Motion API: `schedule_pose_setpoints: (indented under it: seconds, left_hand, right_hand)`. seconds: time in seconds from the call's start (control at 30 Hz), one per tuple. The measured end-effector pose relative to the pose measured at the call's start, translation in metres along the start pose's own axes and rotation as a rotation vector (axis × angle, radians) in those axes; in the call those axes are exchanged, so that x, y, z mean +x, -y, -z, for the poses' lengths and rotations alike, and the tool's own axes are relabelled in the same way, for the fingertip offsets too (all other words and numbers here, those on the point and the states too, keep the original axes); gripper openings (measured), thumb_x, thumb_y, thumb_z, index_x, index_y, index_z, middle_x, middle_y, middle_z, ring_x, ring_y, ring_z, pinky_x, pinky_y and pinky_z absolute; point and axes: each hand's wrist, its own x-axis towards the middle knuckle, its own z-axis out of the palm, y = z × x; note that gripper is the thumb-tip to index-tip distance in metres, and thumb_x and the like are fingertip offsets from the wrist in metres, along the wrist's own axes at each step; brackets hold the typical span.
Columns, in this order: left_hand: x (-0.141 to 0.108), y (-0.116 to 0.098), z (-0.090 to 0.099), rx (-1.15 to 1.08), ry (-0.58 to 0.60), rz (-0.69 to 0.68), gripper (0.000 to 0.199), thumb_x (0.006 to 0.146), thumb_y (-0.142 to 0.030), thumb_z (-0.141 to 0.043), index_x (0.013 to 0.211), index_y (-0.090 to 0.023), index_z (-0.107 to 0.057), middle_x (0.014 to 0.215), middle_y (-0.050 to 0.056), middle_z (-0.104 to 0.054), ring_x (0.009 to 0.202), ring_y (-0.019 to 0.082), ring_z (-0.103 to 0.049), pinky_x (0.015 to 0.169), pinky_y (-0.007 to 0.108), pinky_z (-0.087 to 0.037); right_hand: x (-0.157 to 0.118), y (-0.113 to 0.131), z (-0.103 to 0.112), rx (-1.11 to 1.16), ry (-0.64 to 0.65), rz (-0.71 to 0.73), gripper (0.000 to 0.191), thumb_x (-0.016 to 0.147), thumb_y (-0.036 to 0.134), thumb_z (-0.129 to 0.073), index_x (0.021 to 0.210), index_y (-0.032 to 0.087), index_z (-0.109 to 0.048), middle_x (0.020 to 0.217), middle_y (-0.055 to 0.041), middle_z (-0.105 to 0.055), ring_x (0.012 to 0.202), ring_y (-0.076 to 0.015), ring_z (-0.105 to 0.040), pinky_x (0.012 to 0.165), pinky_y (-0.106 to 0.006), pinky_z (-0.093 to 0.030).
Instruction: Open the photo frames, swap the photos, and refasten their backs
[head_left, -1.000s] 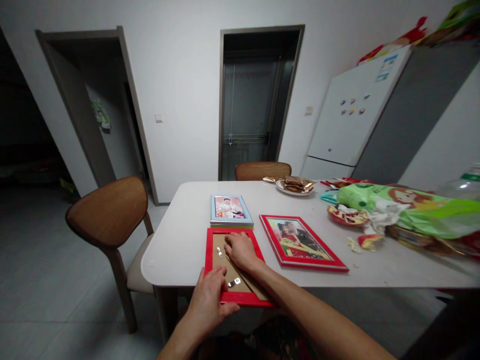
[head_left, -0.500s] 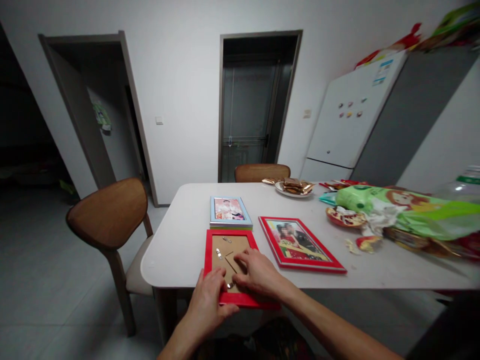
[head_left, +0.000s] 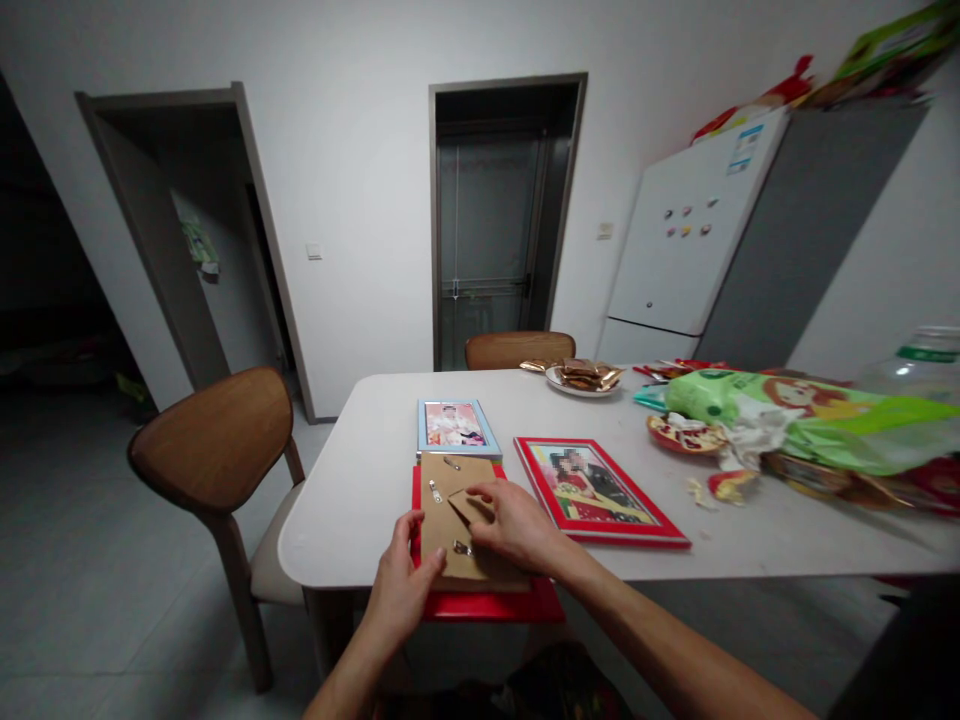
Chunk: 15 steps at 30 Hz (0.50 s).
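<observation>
A brown backing board (head_left: 450,520) with metal clips is raised out of a red frame (head_left: 495,606) at the table's near edge. My right hand (head_left: 514,525) pinches a flap in the middle of the board. My left hand (head_left: 405,575) has its thumb and fingers apart, the fingers at the red frame's left side and the thumb near the board's lower left edge. Behind lies a light blue framed picture (head_left: 453,426). To the right, a red framed photo (head_left: 600,490) lies face up.
On the white table (head_left: 337,500) are a plate of wrapped snacks (head_left: 585,378), an opened pomegranate (head_left: 686,435), crumpled tissue and a green bag (head_left: 840,415). A clear jar (head_left: 922,360) stands far right. Wooden chairs stand left (head_left: 214,440) and behind the table (head_left: 520,349).
The backing board has come up out of the red frame, lifted with my right hand at its flap. My left hand has shifted slightly left, its thumb now beside the board.
</observation>
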Motion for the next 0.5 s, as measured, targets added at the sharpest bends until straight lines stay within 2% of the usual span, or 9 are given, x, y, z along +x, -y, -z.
schedule_pose_setpoints:
  seconds: [0.13, 0.23, 0.4, 0.5]
  left_hand:
    - [0.011, -0.002, 0.009, -0.372, -0.022, 0.090, 0.042, 0.072, -0.028, -0.049, 0.109, -0.018, -0.032, 0.085, 0.004, -0.063, 0.073, 0.019, -0.063, 0.066, 0.033, -0.049]
    - [0.012, -0.001, 0.032, -0.518, -0.082, 0.164, 0.044, 0.070, -0.026, -0.051, 0.109, -0.019, -0.032, 0.074, -0.001, -0.063, 0.060, 0.016, -0.062, 0.056, 0.028, -0.049]
    - [0.007, 0.013, 0.082, -0.398, -0.196, 0.300, 0.042, 0.064, -0.019, -0.055, 0.103, -0.019, -0.040, 0.066, -0.003, -0.062, 0.052, 0.013, -0.060, 0.048, 0.022, -0.046]
    - [0.007, 0.022, 0.100, -0.335, -0.205, 0.330, 0.039, 0.063, -0.016, -0.055, 0.100, -0.019, -0.042, 0.068, -0.001, -0.063, 0.054, 0.013, -0.060, 0.050, 0.021, -0.045]
  right_hand:
    - [0.001, 0.020, 0.005, 0.074, -0.028, 0.084, 0.042, 0.063, 0.025, -0.056, 0.104, 0.018, -0.058, 0.099, -0.0079, -0.058, 0.091, -0.0190, -0.052, 0.079, -0.028, -0.039]
    - [0.000, 0.016, 0.003, 0.123, -0.060, 0.104, 0.039, 0.070, 0.032, -0.051, 0.107, 0.017, -0.055, 0.101, -0.0080, -0.057, 0.092, -0.0181, -0.051, 0.079, -0.027, -0.039]
    - [-0.006, -0.025, -0.006, -0.098, -0.043, -0.080, 0.039, 0.073, 0.030, -0.047, 0.109, 0.014, -0.053, 0.100, -0.0116, -0.056, 0.089, -0.0204, -0.052, 0.076, -0.029, -0.038]
    - [-0.011, -0.046, -0.014, -0.214, 0.006, -0.201, 0.040, 0.072, 0.030, -0.047, 0.109, 0.015, -0.052, 0.098, -0.0118, -0.055, 0.086, -0.0207, -0.054, 0.071, -0.028, -0.037]
